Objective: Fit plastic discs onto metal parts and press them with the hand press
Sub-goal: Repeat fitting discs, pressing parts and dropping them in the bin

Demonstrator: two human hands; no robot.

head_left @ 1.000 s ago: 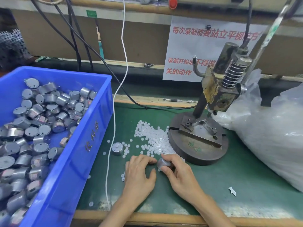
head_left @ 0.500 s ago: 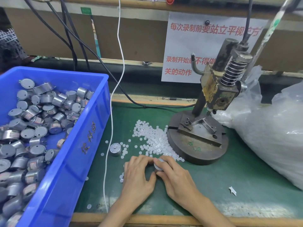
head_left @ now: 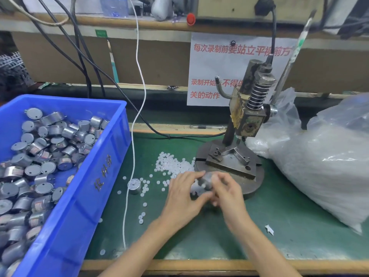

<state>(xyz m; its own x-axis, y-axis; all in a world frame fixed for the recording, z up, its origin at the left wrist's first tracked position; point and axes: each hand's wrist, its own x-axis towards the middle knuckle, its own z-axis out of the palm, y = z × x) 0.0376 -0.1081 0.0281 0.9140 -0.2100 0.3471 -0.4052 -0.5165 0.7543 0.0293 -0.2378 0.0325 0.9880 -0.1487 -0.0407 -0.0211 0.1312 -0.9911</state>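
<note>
From the head view, the person is working at the front of the green mat (head_left: 279, 216), just in front of the round base of the hand press (head_left: 245, 124). The left hand (head_left: 185, 194) and the right hand (head_left: 227, 194) are meeting over the mat, and both are curling their fingers round one metal part (head_left: 207, 181), which they are holding between them just above the surface. Motion blur is hiding how the fingertips are sitting on it. Something small and white is showing against the part, too blurred to name.

A loose heap of plastic discs (head_left: 173, 164) is lying on the mat between the hands and the press base, with strays trailing off to the left. A second metal cylinder (head_left: 134, 185) is standing alone among those strays, beside a white cable (head_left: 137, 76). At the left, a blue bin (head_left: 79, 176) is holding many more metal parts (head_left: 40, 156). A large clear plastic bag (head_left: 319, 166) is slumping at the right of the press.
</note>
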